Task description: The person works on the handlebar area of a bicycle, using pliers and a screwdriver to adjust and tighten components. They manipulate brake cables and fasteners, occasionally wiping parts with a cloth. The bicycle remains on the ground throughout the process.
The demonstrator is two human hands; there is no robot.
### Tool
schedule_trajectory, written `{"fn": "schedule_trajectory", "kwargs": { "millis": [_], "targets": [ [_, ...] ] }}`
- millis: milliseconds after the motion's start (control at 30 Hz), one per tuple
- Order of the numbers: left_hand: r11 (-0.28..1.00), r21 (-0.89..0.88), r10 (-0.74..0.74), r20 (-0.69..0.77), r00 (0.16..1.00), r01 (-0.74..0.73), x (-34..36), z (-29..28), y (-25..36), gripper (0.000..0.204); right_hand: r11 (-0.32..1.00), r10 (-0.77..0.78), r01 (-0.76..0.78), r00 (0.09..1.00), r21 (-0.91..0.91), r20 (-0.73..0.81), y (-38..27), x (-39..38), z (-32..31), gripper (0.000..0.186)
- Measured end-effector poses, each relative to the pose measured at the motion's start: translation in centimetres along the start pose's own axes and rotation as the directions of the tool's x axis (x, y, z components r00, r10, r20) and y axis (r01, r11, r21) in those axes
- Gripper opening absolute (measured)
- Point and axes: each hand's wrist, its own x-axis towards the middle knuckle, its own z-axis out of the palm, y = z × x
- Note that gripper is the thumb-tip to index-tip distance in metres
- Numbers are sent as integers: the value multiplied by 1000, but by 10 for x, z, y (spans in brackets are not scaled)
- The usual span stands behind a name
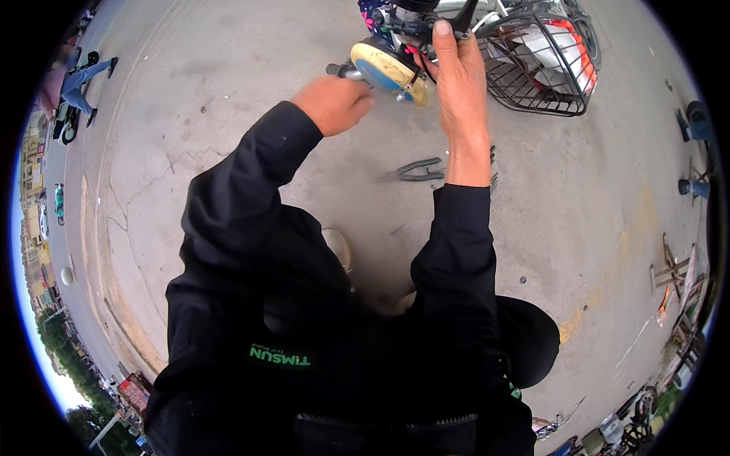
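- We have our right hand (461, 87) up at the dark handlebar assembly (414, 26), top centre of the frame; thumb laid along it, fingers curled behind — we read it as a pinch on that assembly, fingertips mostly hidden.
- Our left hand (332, 104) is left of it, fingers curled into a loose fist, fingertips blurred. We can't tell if it grips anything. Nearest part: the silver stem (351, 72) with a dark end, just above.
- Cream-and-blue rounded part (390, 70) sits between our two hands, below the assembly.
- Black wire basket (541, 68), upper right of centre, tilted; we see a white-and-orange bag (559, 49) inside.
- Dark two-handled tool (420, 170) lies on the concrete ground (372, 197), upper middle, left of our right wrist.
- Both our sleeves are black; one pale shoe (338, 247) shows mid-frame, below our left hand.
- Upper left: a person in blue trousers (74, 95) beside a motorbike (68, 128).
- Right edge: wooden pieces (669, 266) on the ground.
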Motion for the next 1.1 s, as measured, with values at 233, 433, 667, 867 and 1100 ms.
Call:
{"fn": "schedule_trajectory", "kwargs": {
  "millis": [233,433,667,867,1100],
  "targets": [
    [998,-50,67,447,892,-50,-23,219,6,28,980,-194,176,952,-93,-237,28,3,30,54],
    [991,-26,-131,-78,988,129,72,280,107,25,999,2,-8,992,-48,-123,2,-3,13,62],
    [888,207,-426,32,904,411,105,352,88,30,999,50,-50,992,5,-119,-1,-7,21,47],
    [943,120,-329,199,923,310,89,346,78,28,995,38,-32,997,97,-64,3,-15,37,50],
    [959,-16,-253,395,883,282,65,251,92,31,995,101,-100,992,14,-79,-10,-8,13,54]
  ]
}}
